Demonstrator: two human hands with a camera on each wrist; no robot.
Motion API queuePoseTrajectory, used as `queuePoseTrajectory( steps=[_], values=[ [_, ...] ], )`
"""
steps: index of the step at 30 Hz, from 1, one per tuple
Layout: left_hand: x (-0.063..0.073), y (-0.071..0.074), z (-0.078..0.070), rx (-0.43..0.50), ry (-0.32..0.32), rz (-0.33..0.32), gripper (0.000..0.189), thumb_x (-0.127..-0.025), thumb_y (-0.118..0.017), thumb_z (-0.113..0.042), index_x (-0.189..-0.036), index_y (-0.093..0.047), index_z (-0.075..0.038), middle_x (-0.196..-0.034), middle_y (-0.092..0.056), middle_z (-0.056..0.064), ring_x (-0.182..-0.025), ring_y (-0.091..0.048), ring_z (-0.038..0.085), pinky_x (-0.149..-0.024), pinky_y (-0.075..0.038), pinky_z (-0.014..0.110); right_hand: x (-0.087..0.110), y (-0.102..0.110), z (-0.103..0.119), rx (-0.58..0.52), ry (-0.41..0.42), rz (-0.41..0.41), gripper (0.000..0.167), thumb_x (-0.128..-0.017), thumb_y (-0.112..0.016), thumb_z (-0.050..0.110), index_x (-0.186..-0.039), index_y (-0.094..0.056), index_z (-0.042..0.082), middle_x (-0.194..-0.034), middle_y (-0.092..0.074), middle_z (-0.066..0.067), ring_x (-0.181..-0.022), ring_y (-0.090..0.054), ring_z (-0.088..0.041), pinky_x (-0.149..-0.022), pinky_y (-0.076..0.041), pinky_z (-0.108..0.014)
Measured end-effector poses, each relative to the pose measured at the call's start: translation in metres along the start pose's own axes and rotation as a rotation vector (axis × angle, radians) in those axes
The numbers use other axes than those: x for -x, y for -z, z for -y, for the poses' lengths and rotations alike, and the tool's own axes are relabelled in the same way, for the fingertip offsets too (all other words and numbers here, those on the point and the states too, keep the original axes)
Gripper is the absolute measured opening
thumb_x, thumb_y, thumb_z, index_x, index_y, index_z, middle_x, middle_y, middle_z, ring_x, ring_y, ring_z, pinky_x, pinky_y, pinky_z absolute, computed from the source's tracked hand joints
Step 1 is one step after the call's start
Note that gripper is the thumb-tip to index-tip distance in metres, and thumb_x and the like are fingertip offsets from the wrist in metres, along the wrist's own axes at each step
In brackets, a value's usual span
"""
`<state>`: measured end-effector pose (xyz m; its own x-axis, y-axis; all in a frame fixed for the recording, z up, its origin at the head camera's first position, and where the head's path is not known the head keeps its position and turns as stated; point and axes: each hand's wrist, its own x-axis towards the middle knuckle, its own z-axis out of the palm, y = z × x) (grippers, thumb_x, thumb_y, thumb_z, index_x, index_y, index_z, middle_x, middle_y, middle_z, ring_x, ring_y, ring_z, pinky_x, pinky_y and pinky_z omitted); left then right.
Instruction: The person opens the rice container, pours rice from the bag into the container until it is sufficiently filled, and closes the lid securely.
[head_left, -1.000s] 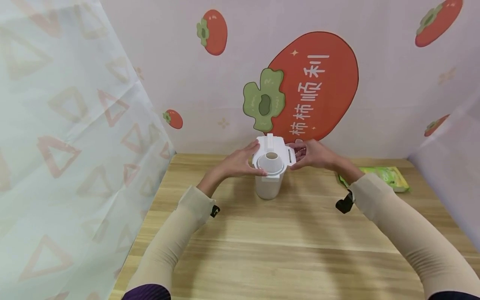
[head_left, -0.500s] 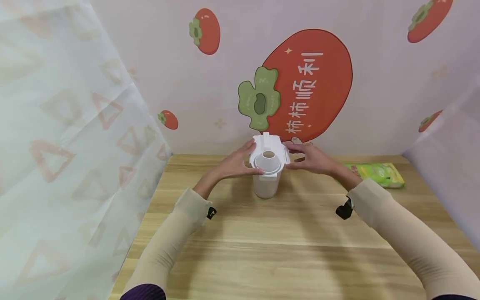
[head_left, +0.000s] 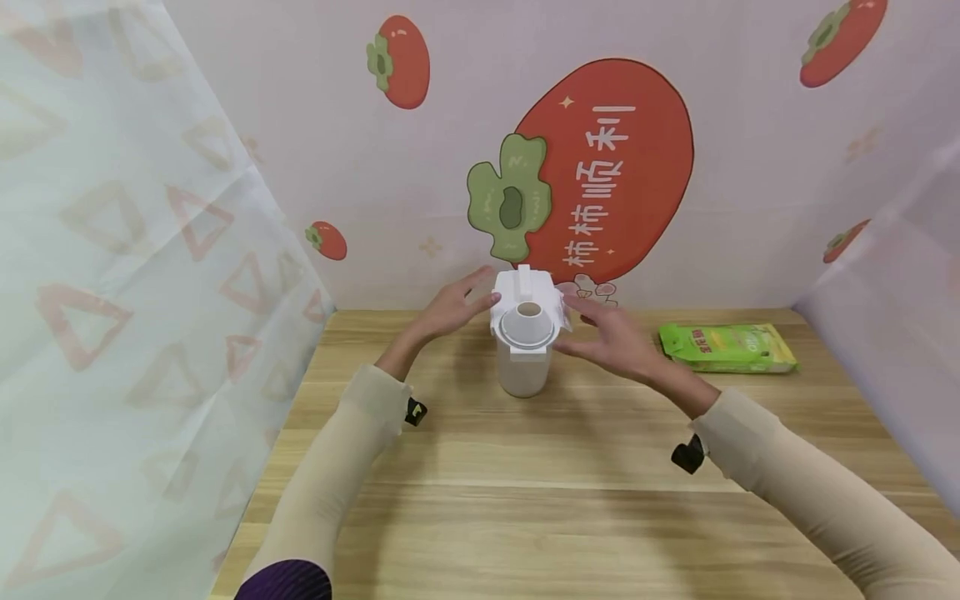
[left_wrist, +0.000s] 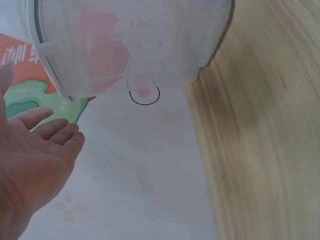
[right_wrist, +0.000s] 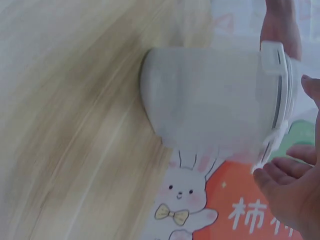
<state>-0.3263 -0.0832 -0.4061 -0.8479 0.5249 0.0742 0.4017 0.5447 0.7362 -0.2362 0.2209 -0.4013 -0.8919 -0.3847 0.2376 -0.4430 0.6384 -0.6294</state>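
A white, translucent lidded plastic canister stands upright near the back of the table. Its white lid carries a round raised spout and side latches. To its left, my left hand spreads with fingers extended, thumb tip close to the lid's edge. The left wrist view shows that left hand palm up, holding nothing, beside the canister wall. On the other side my right hand is spread loosely, fingertips right at the right latch, thumb apart from the fingers.
A green and yellow soft packet lies at the back right of the wooden table. The backdrop wall, printed with persimmons, rises directly behind the canister. A patterned sheet borders the table's left side.
My left hand has come off the lid and drawn back leftward. The right fingers have spread and the right latch has swung downward. The canister stays standing; the head view has shifted slightly.
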Motion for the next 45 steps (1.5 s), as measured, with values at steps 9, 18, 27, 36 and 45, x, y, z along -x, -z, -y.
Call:
queuePoseTrajectory(
  steps=[9,18,27,36,45],
  values=[
    [-0.016,-0.004,0.011,0.167,0.051,-0.019,0.076,-0.106,-0.058,-0.051,-0.168,-0.032,-0.014,-0.173,-0.032,0.007,-0.156,-0.037,0.030,-0.127,-0.033,0.040,0.002,-0.030,0.023,0.089,-0.046,-0.107,0.098,-0.085,-0.088,0.050,-0.159,-0.046,0.004,-0.154,-0.057,-0.017,-0.132,-0.063,-0.037,-0.108,-0.053,-0.058],
    [-0.036,-0.016,0.009,0.400,0.059,-0.036,0.069,-0.108,-0.063,-0.036,-0.165,-0.036,-0.008,-0.170,-0.039,0.008,-0.156,-0.037,0.025,-0.126,-0.034,0.036,0.000,-0.049,0.034,0.114,-0.098,-0.170,0.098,-0.087,-0.086,0.050,-0.159,-0.044,-0.002,-0.165,-0.040,-0.024,-0.148,-0.045,-0.043,-0.117,-0.044,-0.058],
    [-0.038,-0.021,0.012,0.403,0.017,-0.051,0.060,-0.107,-0.065,-0.023,-0.161,-0.044,-0.007,-0.168,-0.042,0.009,-0.153,-0.043,0.024,-0.122,-0.040,0.033,-0.001,-0.049,0.030,0.114,-0.094,-0.137,0.096,-0.091,-0.083,0.048,-0.159,-0.041,-0.005,-0.167,-0.035,-0.025,-0.151,-0.040,-0.044,-0.119,-0.041,-0.057],
    [-0.026,-0.022,0.017,0.364,0.023,-0.118,0.058,-0.105,-0.069,-0.026,-0.158,-0.051,-0.011,-0.166,-0.045,0.006,-0.150,-0.047,0.023,-0.118,-0.044,0.032,-0.007,-0.032,0.007,0.033,-0.040,-0.006,0.096,-0.092,-0.081,0.051,-0.160,-0.038,-0.002,-0.170,-0.030,-0.017,-0.157,-0.031,-0.037,-0.123,-0.035,-0.057],
    [-0.014,-0.030,0.013,0.354,0.012,-0.242,0.059,-0.100,-0.075,-0.023,-0.152,-0.057,-0.004,-0.155,-0.057,0.015,-0.143,-0.055,0.028,-0.116,-0.048,0.038,-0.013,-0.014,-0.021,-0.075,0.040,0.074,0.089,-0.092,-0.084,0.043,-0.163,-0.041,0.012,-0.171,-0.034,-0.009,-0.158,-0.031,-0.033,-0.122,-0.034,-0.063]
  ],
)
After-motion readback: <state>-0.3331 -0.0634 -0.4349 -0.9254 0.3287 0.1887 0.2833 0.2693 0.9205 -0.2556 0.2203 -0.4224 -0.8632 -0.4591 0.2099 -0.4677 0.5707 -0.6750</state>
